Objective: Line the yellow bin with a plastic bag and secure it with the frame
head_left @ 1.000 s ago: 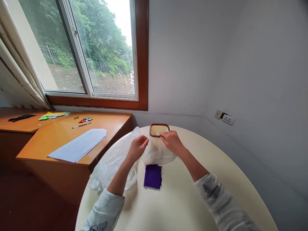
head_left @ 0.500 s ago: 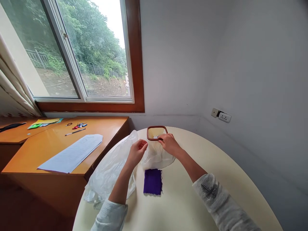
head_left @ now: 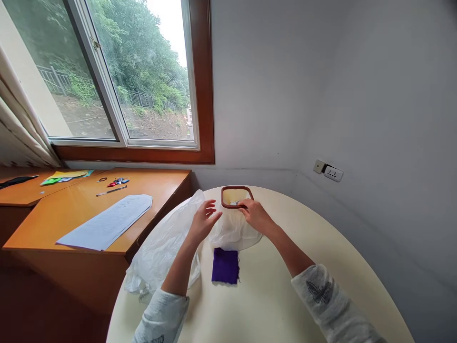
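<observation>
Near the far side of the round table stands a small bin with a brown rounded-square rim (head_left: 236, 188) and a yellowish inside. A translucent white plastic bag (head_left: 233, 233) hangs around its outside. My right hand (head_left: 257, 216) grips the near right of the rim, thumb outside; some small pale stuff shows inside the bin by the fingers. To the left of the rim, my left hand (head_left: 205, 220) holds nothing, its fingers apart. Closer to me lies a purple cloth square (head_left: 225, 266) with a frayed right edge.
A large crumpled plastic bag (head_left: 160, 247) covers the left part of the round cream table (head_left: 282, 295). On the wooden desk (head_left: 82, 224) are paper sheets (head_left: 107, 221), a pen (head_left: 111, 191) and keys (head_left: 118, 182). A wall socket (head_left: 333, 173) is at the right.
My left hand has opened, its fingers spreading apart from a closed pose. The bin's rim appears slightly further right, with my right hand still on it.
</observation>
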Motion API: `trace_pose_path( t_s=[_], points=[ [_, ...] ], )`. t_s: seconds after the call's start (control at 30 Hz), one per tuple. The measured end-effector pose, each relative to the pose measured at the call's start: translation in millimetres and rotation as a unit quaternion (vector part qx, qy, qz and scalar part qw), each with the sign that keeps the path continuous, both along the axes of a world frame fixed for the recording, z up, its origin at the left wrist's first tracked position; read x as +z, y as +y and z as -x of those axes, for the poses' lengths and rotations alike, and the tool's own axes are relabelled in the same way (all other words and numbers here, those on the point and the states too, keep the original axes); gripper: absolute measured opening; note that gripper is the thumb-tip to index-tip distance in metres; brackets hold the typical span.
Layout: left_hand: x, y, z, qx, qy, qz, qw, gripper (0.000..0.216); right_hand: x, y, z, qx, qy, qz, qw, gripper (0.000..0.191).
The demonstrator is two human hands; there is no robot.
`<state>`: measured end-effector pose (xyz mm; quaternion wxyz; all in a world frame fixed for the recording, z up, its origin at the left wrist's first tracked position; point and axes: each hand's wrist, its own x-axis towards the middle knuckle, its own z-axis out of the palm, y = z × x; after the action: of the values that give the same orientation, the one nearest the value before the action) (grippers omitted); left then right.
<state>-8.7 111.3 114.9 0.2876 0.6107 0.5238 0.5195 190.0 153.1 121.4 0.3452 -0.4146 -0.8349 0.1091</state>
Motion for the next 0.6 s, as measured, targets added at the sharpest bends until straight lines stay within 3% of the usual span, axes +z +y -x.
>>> trace_pose_path(
  t_s=[0.17, 0.27, 0.43, 0.6],
  points=[
    [-6.8, 3, 0, -0.009, 0.002, 0.01, 1.0, 0.055, -0.6, -7, -4, 0.007, 0.031, -0.016, 0.999, 0.014],
    [-8.6, 2, 2, -0.021, 0.02, 0.014, 0.999, 0.077, 1.7, -18, -7, 0.017, 0.05, -0.025, 0.998, 0.015],
    [1.6, -7, 1, -0.049, 0.107, 0.013, 0.993, 0.106, 7.2, -44, -14, 0.048, 0.085, -0.055, 0.994, 0.016],
    [11.8, -18, -6, -0.124, 0.096, -0.043, 0.987, 0.115, 10.4, -65, -23, 0.096, 0.117, -0.078, 0.985, 0.014]
  ],
)
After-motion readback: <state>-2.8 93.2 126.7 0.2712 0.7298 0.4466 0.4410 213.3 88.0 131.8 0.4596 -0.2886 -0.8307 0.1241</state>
